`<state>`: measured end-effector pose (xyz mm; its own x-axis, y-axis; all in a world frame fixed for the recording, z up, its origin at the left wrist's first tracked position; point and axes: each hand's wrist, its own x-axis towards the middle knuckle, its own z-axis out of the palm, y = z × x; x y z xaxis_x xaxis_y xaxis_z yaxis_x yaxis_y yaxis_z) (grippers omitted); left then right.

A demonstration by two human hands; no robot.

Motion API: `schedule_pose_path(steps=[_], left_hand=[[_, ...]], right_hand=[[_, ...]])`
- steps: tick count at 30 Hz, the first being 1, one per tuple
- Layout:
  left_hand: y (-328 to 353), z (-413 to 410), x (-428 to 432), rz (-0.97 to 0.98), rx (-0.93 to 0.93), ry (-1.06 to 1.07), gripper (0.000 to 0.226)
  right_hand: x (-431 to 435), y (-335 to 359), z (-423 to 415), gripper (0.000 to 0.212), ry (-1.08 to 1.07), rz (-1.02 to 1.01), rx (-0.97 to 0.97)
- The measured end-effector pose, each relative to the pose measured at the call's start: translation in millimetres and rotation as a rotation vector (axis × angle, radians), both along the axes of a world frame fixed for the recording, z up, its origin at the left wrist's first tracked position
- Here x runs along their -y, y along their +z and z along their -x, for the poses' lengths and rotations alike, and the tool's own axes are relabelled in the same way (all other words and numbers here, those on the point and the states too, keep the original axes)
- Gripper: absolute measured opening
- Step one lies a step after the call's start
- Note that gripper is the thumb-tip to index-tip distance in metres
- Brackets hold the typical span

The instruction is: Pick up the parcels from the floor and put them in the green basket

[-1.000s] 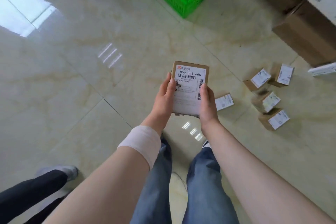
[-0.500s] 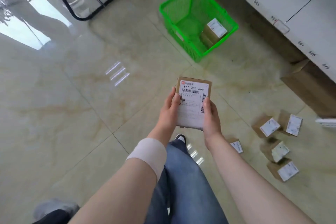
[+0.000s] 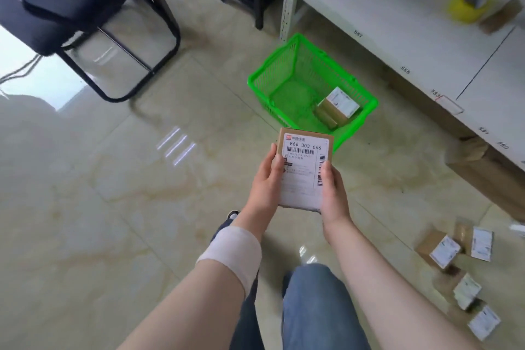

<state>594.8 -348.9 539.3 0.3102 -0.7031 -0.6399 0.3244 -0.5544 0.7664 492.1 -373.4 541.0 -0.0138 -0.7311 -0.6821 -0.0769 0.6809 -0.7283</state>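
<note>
Glossy marble-look tiled floor (image 3: 113,236) underfoot, with white numbered shelving (image 3: 397,23) along the right and a black chair (image 3: 71,8) at upper left. Green basket (image 3: 257,81) standing on the floor just beside the shelving's foot, ahead of the person; already inside, against its near right wall, a labelled cardboard parcel (image 3: 338,105), possibly two stacked.

Held at mid-frame, label up, near the basket's near rim: a flat cardboard parcel (image 3: 305,167) with a large white shipping label. Left hand (image 3: 264,182) clasping its left edge, thumb on the label face; right hand (image 3: 333,193) doing likewise on the right edge. Both grips closed on the box, not spread. Bandage (image 3: 231,253) wrapped around the left forearm.

Well apart at lower right, a cluster of small labelled parcels (image 3: 454,278) on the floor, not yet collected.

Judged risks: releasing too early, landing the box on the rim or short of it; dropping from height onto the boxes inside, tipping the light basket; stepping back onto the loose cluster.
</note>
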Motion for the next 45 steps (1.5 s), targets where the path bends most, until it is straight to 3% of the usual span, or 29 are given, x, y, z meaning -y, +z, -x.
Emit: schedule_pose_path(steps=[5,23,28,39,45], left_hand=[[-10,-39,63,-0.028,-0.018,-0.025,0.053],[-120,-105,313,-0.120,-0.111,-0.223,0.053],[-210,-122,367,-0.152,-0.075,-0.343,0.055],[-462,-113,453,-0.295,0.212,-0.606,0.047],[-550,-105,473,-0.311,0.301,-0.679,0.048]], right_hand=[[59,-17,-35,0.044,-0.078,-0.012,-0.004],[288,-130,-90,0.039,-0.187,-0.072,-0.074],[329,-220,-109,0.026,-0.237,-0.090,-0.065],[387,-469,-116,0.047,-0.351,-0.215,0.072],[411,-558,-115,0.050,-0.328,-0.221,-0.041]])
